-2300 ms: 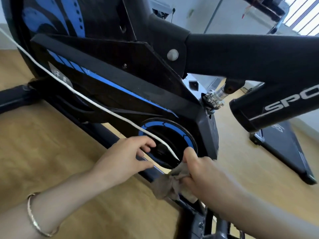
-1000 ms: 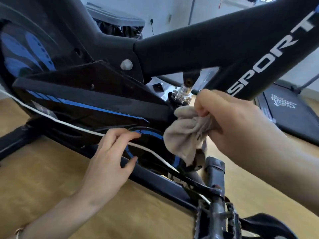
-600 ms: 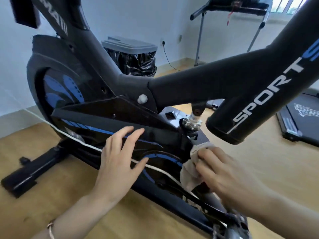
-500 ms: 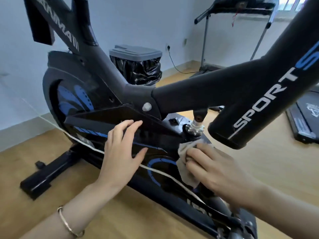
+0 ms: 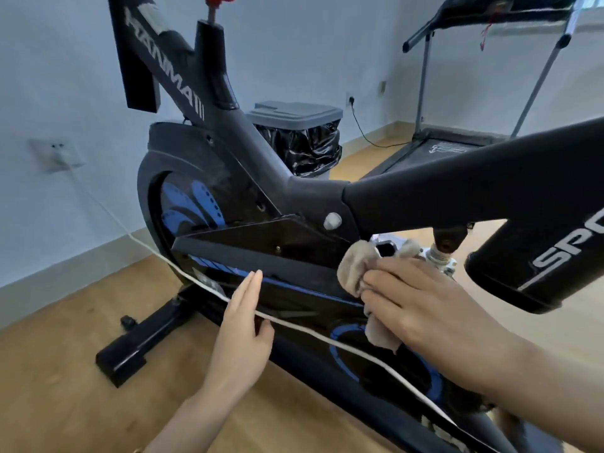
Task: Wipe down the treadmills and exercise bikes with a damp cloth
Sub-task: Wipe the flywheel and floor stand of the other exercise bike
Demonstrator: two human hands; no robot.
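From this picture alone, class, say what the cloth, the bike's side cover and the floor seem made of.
Cloth: soft beige fabric, maybe cotton; it crumples in folds.
Side cover: probably glossy black plastic; sharp moulded edges, sheen.
Floor: wood or laminate, satin; visible grain.

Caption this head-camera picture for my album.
Right hand presses a crumpled beige cloth against the black exercise bike; left hand, fingers straight, beside its guard.

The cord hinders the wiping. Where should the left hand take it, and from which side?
Probably the span of the cord just beyond the left hand, from the near side: it hangs stretched in front of the bike, so thumb and fingers can close round it there.
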